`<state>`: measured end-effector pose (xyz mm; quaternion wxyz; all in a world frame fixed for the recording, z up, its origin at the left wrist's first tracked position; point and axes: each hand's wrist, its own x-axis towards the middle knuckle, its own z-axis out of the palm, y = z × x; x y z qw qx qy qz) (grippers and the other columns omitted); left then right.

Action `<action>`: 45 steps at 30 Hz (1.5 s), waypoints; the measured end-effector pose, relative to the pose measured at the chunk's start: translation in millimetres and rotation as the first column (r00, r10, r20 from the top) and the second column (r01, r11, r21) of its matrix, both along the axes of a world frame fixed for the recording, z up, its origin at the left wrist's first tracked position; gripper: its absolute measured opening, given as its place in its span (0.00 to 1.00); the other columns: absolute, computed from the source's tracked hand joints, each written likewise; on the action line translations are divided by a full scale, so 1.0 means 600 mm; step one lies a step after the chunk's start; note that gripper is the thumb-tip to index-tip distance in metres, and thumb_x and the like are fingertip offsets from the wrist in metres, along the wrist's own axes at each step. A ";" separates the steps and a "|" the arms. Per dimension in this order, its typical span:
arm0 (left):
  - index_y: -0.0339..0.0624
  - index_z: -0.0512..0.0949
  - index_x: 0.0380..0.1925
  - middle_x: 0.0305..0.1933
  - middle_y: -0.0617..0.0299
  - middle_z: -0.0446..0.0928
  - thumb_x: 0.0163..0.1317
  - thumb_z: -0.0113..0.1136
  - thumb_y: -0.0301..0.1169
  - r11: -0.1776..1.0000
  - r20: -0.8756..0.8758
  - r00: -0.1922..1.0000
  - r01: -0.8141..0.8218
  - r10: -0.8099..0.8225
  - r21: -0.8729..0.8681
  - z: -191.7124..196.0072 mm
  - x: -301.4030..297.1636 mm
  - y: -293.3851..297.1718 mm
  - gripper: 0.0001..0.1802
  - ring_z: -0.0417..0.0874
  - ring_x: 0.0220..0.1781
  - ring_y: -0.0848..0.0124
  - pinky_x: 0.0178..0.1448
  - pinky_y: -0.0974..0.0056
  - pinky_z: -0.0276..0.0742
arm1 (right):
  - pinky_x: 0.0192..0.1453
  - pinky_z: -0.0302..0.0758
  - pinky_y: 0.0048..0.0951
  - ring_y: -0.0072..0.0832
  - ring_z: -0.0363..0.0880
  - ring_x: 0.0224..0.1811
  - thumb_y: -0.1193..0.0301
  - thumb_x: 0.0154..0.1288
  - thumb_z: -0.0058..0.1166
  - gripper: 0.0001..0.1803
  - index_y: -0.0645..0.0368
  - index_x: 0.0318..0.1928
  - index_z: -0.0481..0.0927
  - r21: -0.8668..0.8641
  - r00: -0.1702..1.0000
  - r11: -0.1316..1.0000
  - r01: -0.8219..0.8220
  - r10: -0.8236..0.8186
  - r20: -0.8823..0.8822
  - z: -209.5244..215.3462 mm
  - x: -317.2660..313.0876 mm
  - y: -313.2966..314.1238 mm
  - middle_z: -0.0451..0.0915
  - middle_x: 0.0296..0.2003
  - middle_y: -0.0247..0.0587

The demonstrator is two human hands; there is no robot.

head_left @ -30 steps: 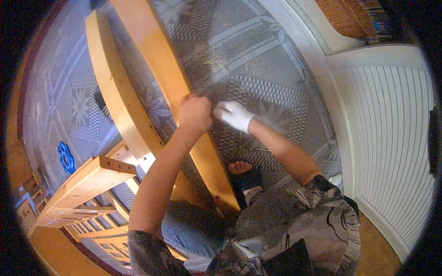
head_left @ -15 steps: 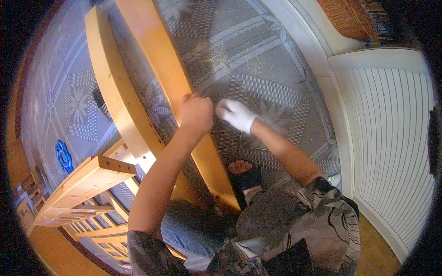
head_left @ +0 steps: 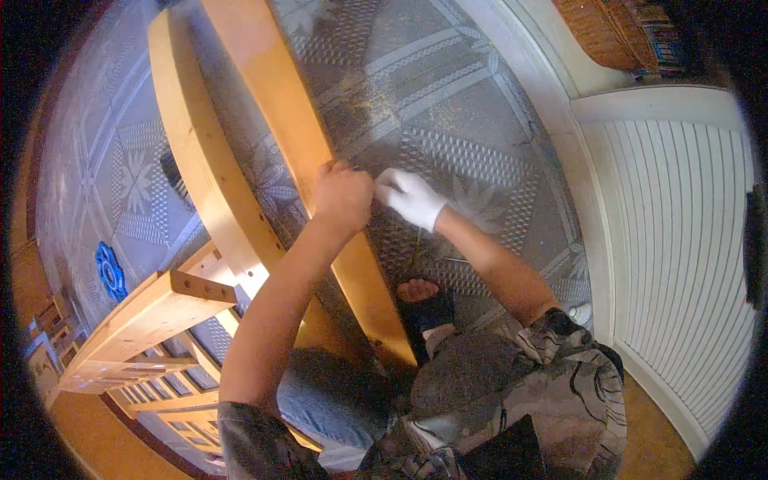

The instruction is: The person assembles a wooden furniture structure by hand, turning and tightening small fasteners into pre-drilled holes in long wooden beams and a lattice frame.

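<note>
A long pale wooden rail (head_left: 296, 152) runs slantwise across the patterned floor covering (head_left: 480, 136), its near end by the person's knee. The left hand (head_left: 342, 196) is clenched on the rail's right edge, about halfway along it. The right hand (head_left: 410, 196), in a white glove, sits just beside it with fingers curled; what it pinches is too small to tell. A second curved rail (head_left: 200, 168) lies parallel on the left, joined to a slatted wooden frame (head_left: 128, 336). A blue flower-shaped piece (head_left: 109, 270) lies farther left.
</note>
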<state>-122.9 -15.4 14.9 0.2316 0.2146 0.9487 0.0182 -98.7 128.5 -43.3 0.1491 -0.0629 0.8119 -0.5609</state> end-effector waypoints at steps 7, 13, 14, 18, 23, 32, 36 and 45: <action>0.43 0.79 0.22 0.29 0.57 0.78 0.40 0.57 0.27 0.994 0.021 0.997 -0.072 0.070 0.082 -0.007 -0.004 -0.009 0.06 0.75 0.42 0.64 0.50 0.62 0.64 | 0.39 0.68 0.39 0.46 0.74 0.34 0.58 0.59 0.43 0.17 0.60 0.30 0.74 0.110 0.934 0.957 -0.268 0.230 0.273 0.001 -0.003 -0.006 0.75 0.27 0.52; 0.43 0.79 0.22 0.30 0.57 0.78 0.42 0.56 0.28 0.997 0.032 0.999 0.015 -0.018 0.075 -0.008 0.000 -0.018 0.05 0.75 0.43 0.64 0.51 0.61 0.63 | 0.39 0.68 0.41 0.49 0.73 0.34 0.59 0.59 0.43 0.15 0.60 0.32 0.73 0.057 0.982 0.992 -0.116 0.105 0.160 0.009 0.012 -0.001 0.75 0.30 0.54; 0.43 0.79 0.21 0.30 0.57 0.78 0.42 0.55 0.28 0.996 0.028 0.998 0.054 -0.056 0.068 -0.006 -0.002 -0.017 0.05 0.75 0.43 0.64 0.51 0.61 0.62 | 0.39 0.68 0.41 0.49 0.73 0.34 0.59 0.59 0.43 0.15 0.60 0.32 0.73 0.062 0.982 0.992 -0.113 0.102 0.157 0.007 0.005 0.003 0.75 0.30 0.54; 0.43 0.79 0.22 0.30 0.57 0.78 0.43 0.55 0.28 0.996 0.050 0.998 -0.050 0.046 0.072 -0.006 -0.004 -0.007 0.05 0.75 0.43 0.64 0.51 0.60 0.63 | 0.40 0.68 0.41 0.50 0.73 0.35 0.59 0.60 0.42 0.16 0.61 0.32 0.73 0.152 0.940 0.957 -0.246 0.197 0.278 0.009 -0.003 0.000 0.75 0.31 0.54; 0.44 0.78 0.20 0.29 0.56 0.77 0.40 0.56 0.29 0.985 0.042 0.992 -0.126 0.122 0.120 -0.010 -0.005 -0.010 0.05 0.75 0.42 0.61 0.50 0.58 0.65 | 0.40 0.67 0.42 0.51 0.73 0.36 0.58 0.60 0.42 0.18 0.62 0.32 0.72 0.085 0.995 0.994 -0.069 0.062 0.083 0.007 0.016 -0.003 0.75 0.30 0.55; 0.46 0.79 0.22 0.29 0.60 0.78 0.41 0.56 0.29 0.996 -0.044 0.995 0.085 -0.085 -0.002 -0.005 0.006 -0.009 0.06 0.75 0.43 0.66 0.49 0.61 0.63 | 0.38 0.68 0.40 0.47 0.74 0.34 0.58 0.59 0.43 0.18 0.63 0.31 0.73 0.124 0.977 0.979 -0.163 0.142 0.161 -0.007 0.007 -0.007 0.75 0.28 0.54; 0.45 0.79 0.21 0.29 0.60 0.78 0.41 0.56 0.30 0.993 0.124 0.986 -0.115 0.115 -0.014 0.004 -0.010 -0.002 0.05 0.75 0.43 0.65 0.50 0.61 0.62 | 0.37 0.68 0.39 0.45 0.75 0.31 0.59 0.58 0.44 0.17 0.63 0.30 0.73 -0.016 0.998 0.999 -0.040 0.041 0.039 0.006 0.012 -0.012 0.74 0.26 0.54; 0.45 0.79 0.23 0.29 0.58 0.78 0.43 0.57 0.29 0.998 0.042 0.997 0.064 -0.065 0.023 -0.004 -0.001 -0.015 0.05 0.74 0.45 0.66 0.52 0.61 0.61 | 0.35 0.68 0.39 0.44 0.74 0.29 0.61 0.59 0.45 0.15 0.63 0.31 0.73 0.101 0.982 0.981 -0.163 0.152 0.108 0.000 0.010 -0.012 0.74 0.25 0.53</action>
